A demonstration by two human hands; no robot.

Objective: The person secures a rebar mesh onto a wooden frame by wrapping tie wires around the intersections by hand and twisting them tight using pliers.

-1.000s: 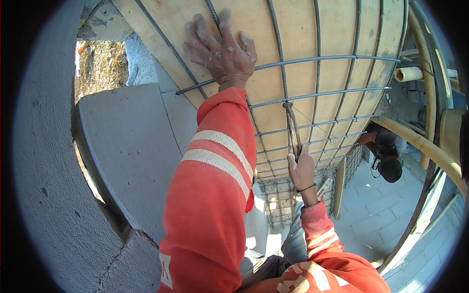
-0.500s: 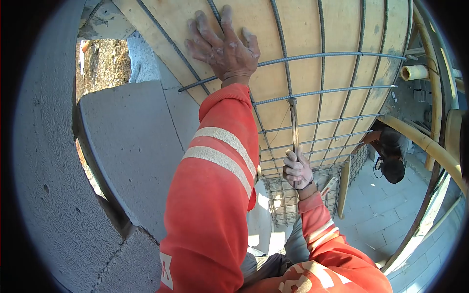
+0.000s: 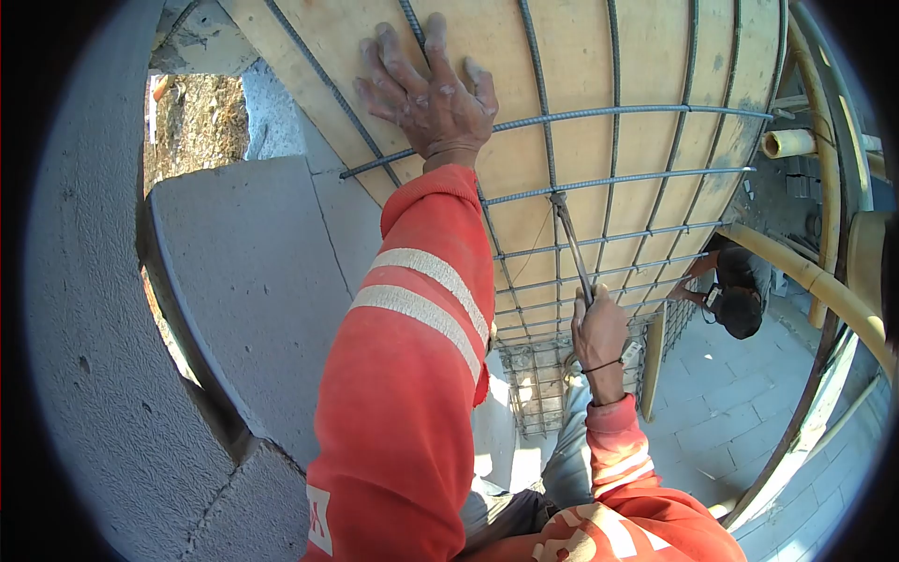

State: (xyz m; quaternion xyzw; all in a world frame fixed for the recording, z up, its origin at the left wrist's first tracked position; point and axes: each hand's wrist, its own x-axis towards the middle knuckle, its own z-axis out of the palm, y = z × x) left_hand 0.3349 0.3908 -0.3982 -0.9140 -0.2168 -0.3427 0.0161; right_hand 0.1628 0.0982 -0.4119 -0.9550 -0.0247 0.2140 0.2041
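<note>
My left hand [image 3: 438,105] lies spread over the rebar grid [image 3: 618,110] near its upper left, fingers apart, against the tan panel [image 3: 646,61] behind it. In my right hand [image 3: 600,332] are the long handles of a pair of metal pincers [image 3: 573,239], fingers wrapped around them. The jaws of the pincers meet the grid at a crossing of two bars; whether they grip a wire there is too small to tell. A thin wire hangs from the bars just left of the pincers.
Pale blocks [image 3: 248,281] form a wall on my left, with a gap in it. To the right, a co-worker [image 3: 742,295] bends by the grid's far end. Curved wooden poles [image 3: 815,281] frame the right side, above a block-paved floor [image 3: 712,403].
My right hand has swung to the right and turned over, back now facing up. The pincers tilt with it, jaws staying at the same crossing. My left hand stays in place.
</note>
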